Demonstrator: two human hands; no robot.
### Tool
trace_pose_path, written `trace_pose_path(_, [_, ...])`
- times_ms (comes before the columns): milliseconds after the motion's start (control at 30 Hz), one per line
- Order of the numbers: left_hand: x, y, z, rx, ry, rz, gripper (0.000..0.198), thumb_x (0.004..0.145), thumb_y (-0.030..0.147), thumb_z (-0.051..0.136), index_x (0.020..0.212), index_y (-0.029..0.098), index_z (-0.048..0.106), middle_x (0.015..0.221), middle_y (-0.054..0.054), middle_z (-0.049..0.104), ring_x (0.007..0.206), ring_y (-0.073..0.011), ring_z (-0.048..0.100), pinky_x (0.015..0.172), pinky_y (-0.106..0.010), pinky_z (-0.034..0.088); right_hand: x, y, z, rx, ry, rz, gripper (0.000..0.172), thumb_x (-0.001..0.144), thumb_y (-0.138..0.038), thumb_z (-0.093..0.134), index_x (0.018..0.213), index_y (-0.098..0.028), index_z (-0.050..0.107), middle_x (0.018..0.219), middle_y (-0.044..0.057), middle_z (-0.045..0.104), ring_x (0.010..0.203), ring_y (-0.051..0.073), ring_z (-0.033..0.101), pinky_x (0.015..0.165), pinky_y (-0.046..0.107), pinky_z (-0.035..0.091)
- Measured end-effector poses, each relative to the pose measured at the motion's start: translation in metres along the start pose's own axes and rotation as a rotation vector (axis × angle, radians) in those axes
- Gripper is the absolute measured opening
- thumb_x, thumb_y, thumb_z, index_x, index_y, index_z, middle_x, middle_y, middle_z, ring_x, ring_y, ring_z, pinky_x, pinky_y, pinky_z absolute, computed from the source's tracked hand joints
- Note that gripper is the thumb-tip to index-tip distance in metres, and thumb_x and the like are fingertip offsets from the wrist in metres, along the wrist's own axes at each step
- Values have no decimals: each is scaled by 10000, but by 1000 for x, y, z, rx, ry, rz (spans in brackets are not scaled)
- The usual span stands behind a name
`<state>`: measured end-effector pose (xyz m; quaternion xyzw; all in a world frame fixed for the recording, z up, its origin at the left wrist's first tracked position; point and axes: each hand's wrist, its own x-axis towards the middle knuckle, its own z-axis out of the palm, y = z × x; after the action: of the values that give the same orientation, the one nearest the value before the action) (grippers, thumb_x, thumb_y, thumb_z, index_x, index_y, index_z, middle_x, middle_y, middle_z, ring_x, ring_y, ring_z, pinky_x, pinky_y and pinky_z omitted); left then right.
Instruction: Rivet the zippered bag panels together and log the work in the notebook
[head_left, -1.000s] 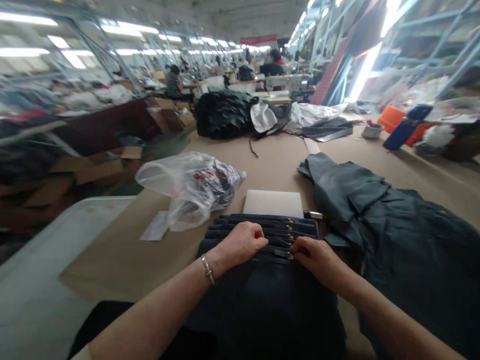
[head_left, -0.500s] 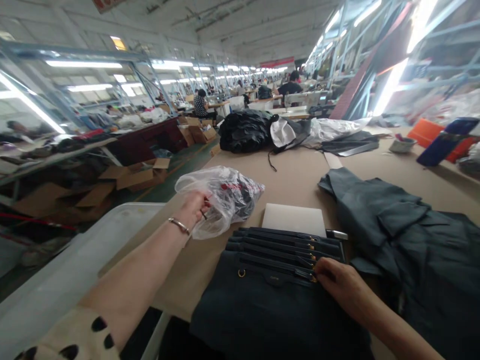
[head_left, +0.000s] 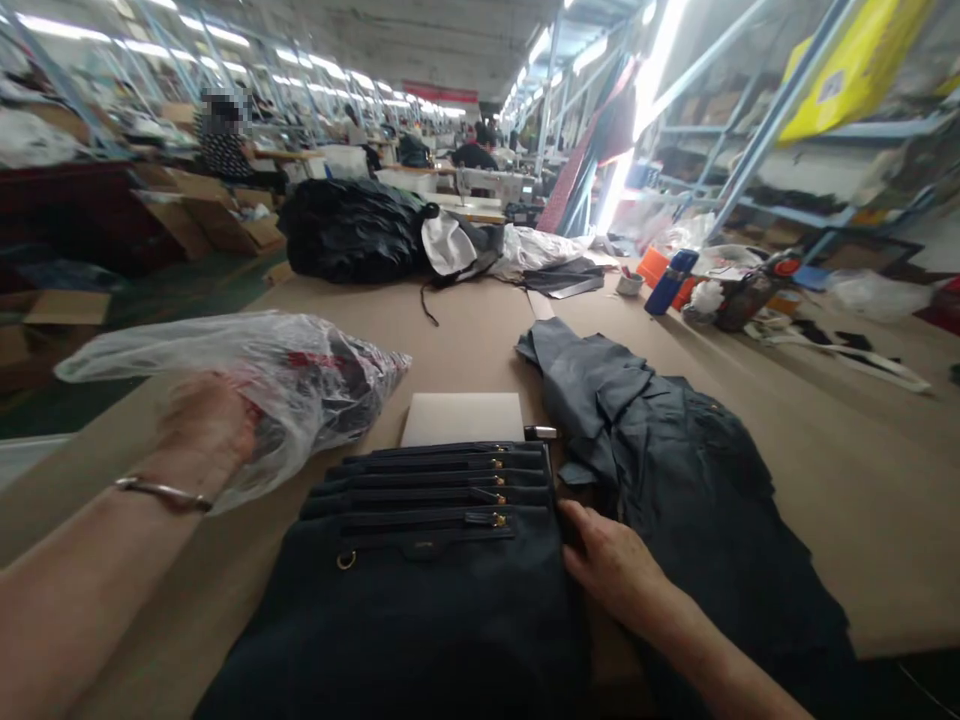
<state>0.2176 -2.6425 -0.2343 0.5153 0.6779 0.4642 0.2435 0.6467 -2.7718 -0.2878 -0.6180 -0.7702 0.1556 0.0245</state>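
Observation:
My left hand (head_left: 206,425), with a bracelet at the wrist, reaches into the mouth of a clear plastic bag (head_left: 311,375) with red print. Dark contents show through the bag's far end; film and blur hide the fingers. In front of me lies an overlapping stack of dark zippered fabric panels (head_left: 420,600) with gold zip pulls. The foremost panel carries a gold ring and a small tab. At the stack's right edge, my right hand (head_left: 611,555) has its thumb and fingers curled on the fabric. A white block (head_left: 461,418) sits just behind the stack.
Dark grey fabric pieces (head_left: 667,470) are heaped to the right on the brown table (head_left: 810,460). A black bundle (head_left: 356,230) and a white-lined dark item (head_left: 450,245) sit at the back. Farther right stand a blue object (head_left: 670,283) and a small cup (head_left: 628,285). Cardboard boxes (head_left: 217,215) are on the floor.
My view has turned right. My left hand has gone from pinching the bag's rim to inside its mouth, and the bag is stretched longer. My right hand has moved from a zip pull to the stack's edge.

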Motion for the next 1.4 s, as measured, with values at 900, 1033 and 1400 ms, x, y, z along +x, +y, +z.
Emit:
trace_pose_path(900, [-150, 21, 159, 795, -483, 636, 592, 951, 500, 309, 1435, 166, 373, 1508, -81, 324, 1361, -348, 312, 1122, -549, 204, -8, 38, -11, 574, -43, 207, 738, 711, -131, 479, 1421, -200, 286, 1166, 91, 581, 901, 174, 624, 737, 297, 515])
trace_pose_path(1033, [-150, 18, 159, 806, -472, 657, 552, 955, 416, 313, 1432, 145, 376, 1513, -81, 309, 1366, -345, 304, 1129, -536, 193, -9, 22, -24, 1063, -140, 309, 594, 804, -373, 536, 1339, -219, 329, 551, -104, 408, 367, 81, 313, 364, 193, 268])
trace_pose_path(1400, [-152, 13, 161, 785, -413, 672, 540, 942, 365, 294, 1424, 141, 392, 1498, -75, 350, 1352, -337, 325, 1124, -533, 205, -10, 2, -18, 425, -55, 14, 455, 915, -304, 363, 1342, -165, 433, 851, 60, 659, 733, 180, 614, 672, 290, 468])
